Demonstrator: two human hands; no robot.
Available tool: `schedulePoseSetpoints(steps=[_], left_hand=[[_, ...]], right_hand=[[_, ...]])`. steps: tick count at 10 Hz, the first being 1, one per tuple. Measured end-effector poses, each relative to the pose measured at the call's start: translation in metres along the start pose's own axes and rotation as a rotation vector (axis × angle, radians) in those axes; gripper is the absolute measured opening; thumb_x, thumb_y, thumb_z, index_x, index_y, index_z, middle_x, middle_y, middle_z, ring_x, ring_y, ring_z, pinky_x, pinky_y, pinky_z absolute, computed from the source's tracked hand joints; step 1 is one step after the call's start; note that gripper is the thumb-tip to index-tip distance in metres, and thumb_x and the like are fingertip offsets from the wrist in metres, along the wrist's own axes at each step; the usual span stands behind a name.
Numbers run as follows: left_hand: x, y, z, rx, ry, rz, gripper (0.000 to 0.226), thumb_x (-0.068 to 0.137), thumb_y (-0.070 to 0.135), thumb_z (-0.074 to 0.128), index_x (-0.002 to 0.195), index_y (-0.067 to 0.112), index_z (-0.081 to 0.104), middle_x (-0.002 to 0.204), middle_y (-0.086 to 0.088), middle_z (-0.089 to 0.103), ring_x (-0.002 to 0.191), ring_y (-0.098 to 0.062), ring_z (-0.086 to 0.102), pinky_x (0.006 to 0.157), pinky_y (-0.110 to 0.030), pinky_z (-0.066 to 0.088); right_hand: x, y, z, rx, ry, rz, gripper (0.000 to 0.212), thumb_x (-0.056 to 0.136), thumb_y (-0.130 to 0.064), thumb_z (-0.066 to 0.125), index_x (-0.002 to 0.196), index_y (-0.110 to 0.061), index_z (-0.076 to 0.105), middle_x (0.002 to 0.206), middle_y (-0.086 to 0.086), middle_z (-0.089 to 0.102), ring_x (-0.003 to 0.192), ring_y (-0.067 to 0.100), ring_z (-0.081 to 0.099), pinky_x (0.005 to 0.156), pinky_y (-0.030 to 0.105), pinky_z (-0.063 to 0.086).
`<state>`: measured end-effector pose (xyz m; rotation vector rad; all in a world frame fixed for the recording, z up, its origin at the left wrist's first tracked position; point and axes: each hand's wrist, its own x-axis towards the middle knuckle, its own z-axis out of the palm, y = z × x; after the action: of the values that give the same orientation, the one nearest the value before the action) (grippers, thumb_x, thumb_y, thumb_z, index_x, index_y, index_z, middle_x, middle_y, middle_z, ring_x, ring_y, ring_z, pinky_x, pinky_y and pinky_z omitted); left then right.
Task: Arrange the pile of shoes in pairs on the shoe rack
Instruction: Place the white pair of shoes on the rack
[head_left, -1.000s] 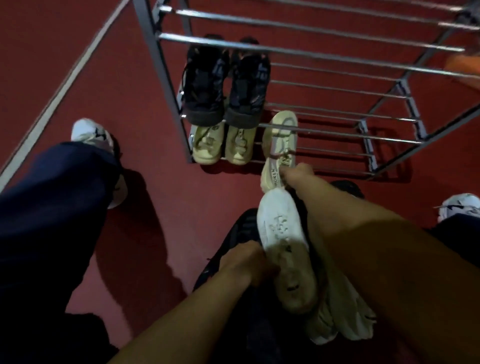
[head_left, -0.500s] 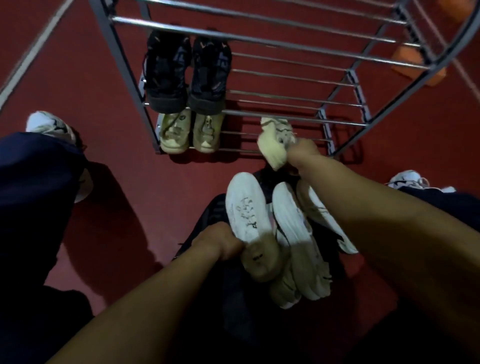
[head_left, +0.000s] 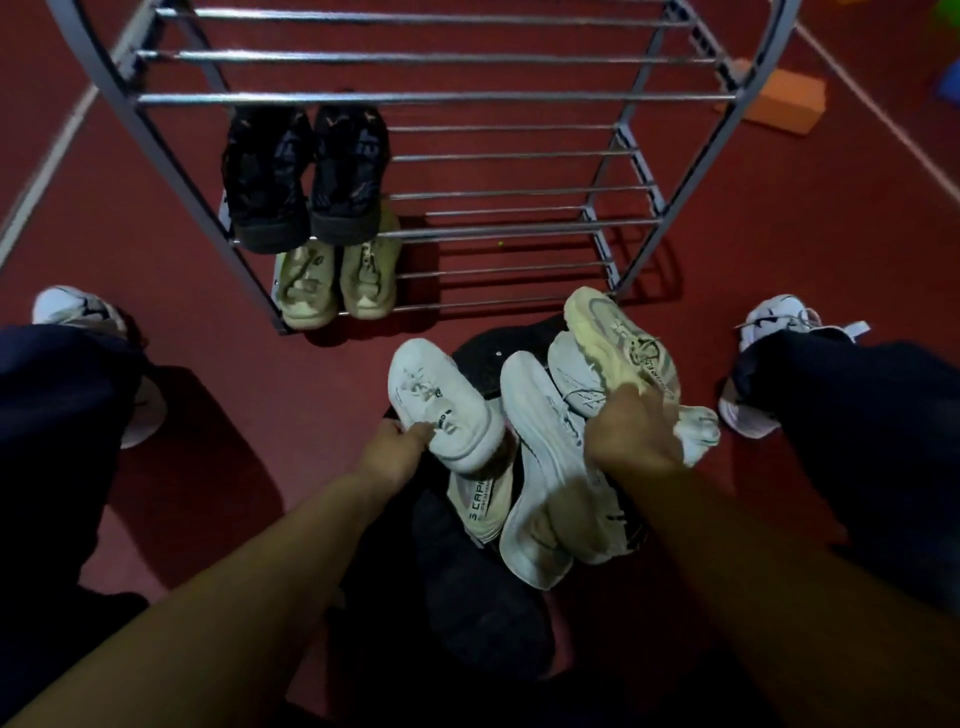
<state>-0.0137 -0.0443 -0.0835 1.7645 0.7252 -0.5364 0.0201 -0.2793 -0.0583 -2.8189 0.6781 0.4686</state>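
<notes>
A metal shoe rack stands ahead of me on the red floor. A black pair sits at the left of its middle shelf, and a beige pair sits under it on the bottom shelf. The pile of shoes lies between my legs: white sneakers over black ones. My left hand grips the heel of a white sneaker, lifted from the pile. My right hand holds a cream striped sneaker by its heel, toe pointing at the rack.
My knees in dark trousers and white sneakers frame the pile on both sides. An orange block lies on the floor right of the rack. White lines cross the floor on the left and the right. The rack's right half holds no shoes.
My right hand has drawn the cream sneaker back from the bottom shelf toward the pile. My left hand has turned the white sneaker upright. The camera has tilted up, showing more of the rack.
</notes>
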Motion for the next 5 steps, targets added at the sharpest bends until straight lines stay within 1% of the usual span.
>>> schedulePoseSetpoints(steps=[1, 2, 3, 4, 5], left_hand=[[-0.005, 0.001, -0.004, 0.041, -0.137, -0.068, 0.039, 0.088, 0.032, 0.065, 0.12, 0.009, 0.061, 0.113, -0.008, 0.065, 0.094, -0.024, 0.065, 0.082, -0.031, 0.049], [-0.006, 0.002, -0.01, 0.015, -0.263, -0.106, 0.043, 0.081, 0.033, 0.069, 0.116, 0.009, 0.066, 0.11, -0.005, 0.071, 0.092, -0.022, 0.07, 0.089, -0.033, 0.053], [-0.004, -0.003, -0.012, -0.009, -0.234, -0.105, 0.052, 0.068, 0.043, 0.068, 0.113, 0.016, 0.069, 0.109, -0.005, 0.074, 0.097, -0.025, 0.071, 0.099, -0.042, 0.051], [-0.006, -0.002, -0.011, -0.043, -0.134, -0.095, 0.022, 0.083, 0.035, 0.063, 0.093, 0.016, 0.068, 0.102, -0.006, 0.071, 0.096, -0.026, 0.067, 0.096, -0.039, 0.051], [-0.004, 0.0, -0.017, -0.195, -0.092, -0.089, 0.025, 0.089, 0.035, 0.057, 0.093, 0.013, 0.069, 0.091, -0.007, 0.071, 0.085, -0.025, 0.067, 0.084, -0.037, 0.053]], right_hand=[[-0.031, 0.011, 0.025, 0.197, -0.449, 0.163, 0.042, 0.094, -0.023, 0.049, 0.129, -0.002, 0.056, 0.135, 0.019, 0.055, 0.126, 0.035, 0.051, 0.094, 0.036, 0.044], [-0.026, 0.017, 0.025, 0.371, -0.576, 0.219, 0.044, 0.097, -0.029, 0.05, 0.13, -0.001, 0.057, 0.119, 0.014, 0.064, 0.118, 0.033, 0.059, 0.093, 0.034, 0.048], [-0.023, 0.015, 0.008, 0.596, -0.709, 0.246, 0.032, 0.091, -0.03, 0.06, 0.115, -0.01, 0.064, 0.083, 0.005, 0.061, 0.076, 0.023, 0.063, 0.068, 0.029, 0.053], [-0.031, -0.001, -0.008, 0.882, -0.857, 0.256, 0.029, 0.087, -0.038, 0.062, 0.101, -0.013, 0.062, 0.088, 0.011, 0.062, 0.068, 0.022, 0.059, 0.06, 0.024, 0.051], [-0.028, -0.027, -0.019, 0.938, -0.716, 0.236, 0.04, 0.087, -0.049, 0.059, 0.097, -0.011, 0.064, 0.077, 0.012, 0.066, 0.059, 0.024, 0.058, 0.044, 0.021, 0.046]])
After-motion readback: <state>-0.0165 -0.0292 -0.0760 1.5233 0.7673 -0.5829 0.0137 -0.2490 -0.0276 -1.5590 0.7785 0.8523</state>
